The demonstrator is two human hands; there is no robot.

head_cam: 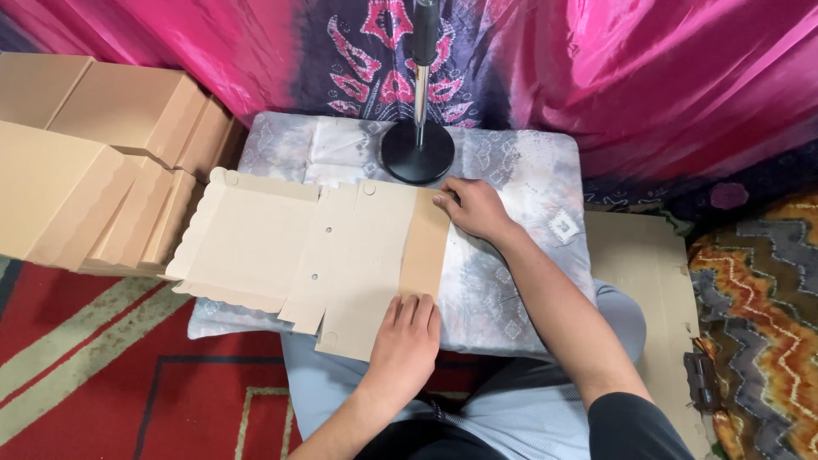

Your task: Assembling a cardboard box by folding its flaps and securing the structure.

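Observation:
A flat, unfolded cardboard box blank (290, 251) with scalloped edges and small round holes lies on a grey patterned cushion (511, 281) over my lap. My left hand (407, 341) lies palm down on the blank's near right corner, fingers together. At the far right edge, my right hand (473, 207) presses on the blank's narrow right flap (426, 243), which is creased along a fold line. Neither hand grips anything; both rest flat on the cardboard.
Several folded cardboard boxes (102, 162) are stacked at the left. A black round stand base (417, 152) with a metal pole sits on the cushion's far edge. More flat cardboard (648, 273) lies at the right, over patterned rugs. Pink cloth hangs behind.

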